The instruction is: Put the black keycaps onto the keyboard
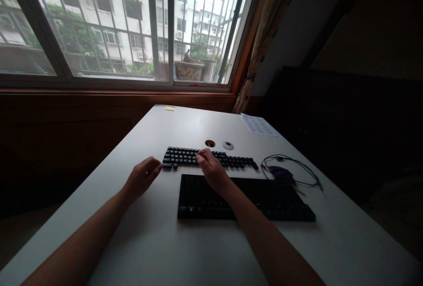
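Observation:
Several rows of loose black keycaps (181,154) lie on the white desk (145,242), set out in a keyboard-like pattern. At the left end of these rows is my left hand (142,175), its fingers curled together and the tips beside the lowest left keycap. My right hand (211,169) is over the middle of the rows with fingers pinched; whatever is between them is hidden. Under my right forearm lies a black keyboard (205,198), nearer to me than the keycaps. Its surface is dark and hard to make out, with keys showing along the front edge.
To the right lie a coiled black cable (297,157) and a purple cloth-like item (280,174). Behind the keycaps are a round cable hole (210,143) and its grey cover (228,145). A printed sheet (259,125) and a yellow note (169,108) rest farther back, before a barred window.

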A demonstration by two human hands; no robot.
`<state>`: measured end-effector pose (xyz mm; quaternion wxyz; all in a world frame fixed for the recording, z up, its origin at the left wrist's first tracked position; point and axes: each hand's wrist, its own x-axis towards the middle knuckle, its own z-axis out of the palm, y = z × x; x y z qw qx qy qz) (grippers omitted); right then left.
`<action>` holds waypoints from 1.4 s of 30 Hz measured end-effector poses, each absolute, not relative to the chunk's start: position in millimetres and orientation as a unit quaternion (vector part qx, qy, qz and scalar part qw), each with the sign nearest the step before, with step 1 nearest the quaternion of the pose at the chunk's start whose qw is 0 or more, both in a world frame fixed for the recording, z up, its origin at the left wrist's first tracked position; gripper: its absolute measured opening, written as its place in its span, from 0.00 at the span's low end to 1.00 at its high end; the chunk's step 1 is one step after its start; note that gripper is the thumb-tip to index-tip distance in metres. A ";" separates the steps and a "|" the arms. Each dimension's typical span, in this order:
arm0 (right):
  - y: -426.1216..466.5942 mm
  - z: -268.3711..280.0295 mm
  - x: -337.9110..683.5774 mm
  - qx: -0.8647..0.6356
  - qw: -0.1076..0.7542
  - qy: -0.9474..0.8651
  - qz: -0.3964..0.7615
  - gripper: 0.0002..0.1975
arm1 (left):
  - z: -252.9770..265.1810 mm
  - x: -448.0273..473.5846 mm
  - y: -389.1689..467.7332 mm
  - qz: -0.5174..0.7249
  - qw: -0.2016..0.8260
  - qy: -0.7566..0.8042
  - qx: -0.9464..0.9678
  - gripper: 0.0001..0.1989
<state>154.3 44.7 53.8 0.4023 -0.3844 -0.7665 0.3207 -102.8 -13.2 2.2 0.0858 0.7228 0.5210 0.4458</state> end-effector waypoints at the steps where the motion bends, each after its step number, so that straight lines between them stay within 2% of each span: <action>1: 42.1 53.2 161.1 -0.384 0.412 -0.738 0.371 0.08 | 1.5 -101.4 -14.0 0.436 0.091 0.513 0.734 0.08; 3: 35.7 47.9 173.1 -0.370 0.428 -0.683 0.462 0.07 | 0.7 -98.1 -15.9 0.413 0.101 0.497 0.757 0.08; 5: 28.1 39.2 182.8 -0.354 0.439 -0.658 0.499 0.09 | 0.2 -94.6 -17.9 0.387 0.110 0.481 0.779 0.07; 7: 20.5 30.6 190.1 -0.356 0.444 -0.672 0.475 0.12 | -0.7 -91.8 -19.4 0.359 0.118 0.464 0.801 0.07; 11: 10.8 25.4 199.4 -0.394 0.458 -0.732 0.315 0.18 | -4.6 -88.7 -21.2 0.323 0.134 0.434 0.830 0.06; 14: 9.5 30.1 203.7 -0.403 0.441 -0.761 0.252 0.20 | -6.5 -86.8 -23.0 0.309 0.141 0.423 0.840 0.06; 18: 9.8 33.3 207.7 -0.387 0.417 -0.790 0.228 0.23 | -4.5 -83.6 -26.4 0.294 0.146 0.413 0.850 0.07; 31: 12.2 41.1 226.1 -0.407 0.445 -0.772 0.201 0.28 | -10.3 -86.0 -21.1 0.259 0.141 0.411 0.863 0.12; 42: 4.6 29.0 211.7 -0.317 0.369 -0.852 0.191 0.25 | -12.8 -84.9 -22.1 0.227 0.123 0.434 0.863 0.11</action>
